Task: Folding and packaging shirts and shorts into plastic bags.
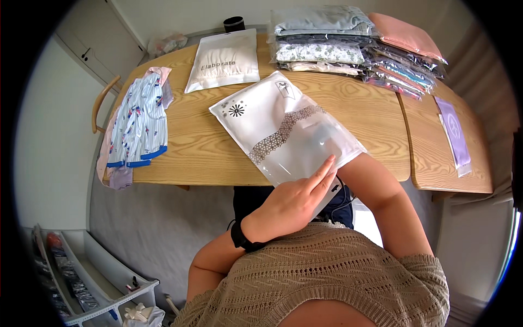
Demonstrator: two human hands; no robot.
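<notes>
A white plastic zip bag (272, 122) with a lace-pattern band and a clear lower part lies tilted on the wooden table (207, 152), its near end hanging over the front edge. My left hand (297, 199), with a black wristband, rests on that clear near end, fingers together and flat on top. My right forearm runs up to the bag's right corner, where the bag covers my right hand. Whether that hand is inside or under the bag cannot be told.
A blue-striped garment (136, 122) lies at the table's left end, over a chair back (101, 103). Another white bag (223, 60), a black cup (234, 23) and a stack of packaged clothes (348, 43) sit at the back. A purple packet (455, 133) lies on the right, a shelf cart (81, 278) stands lower left.
</notes>
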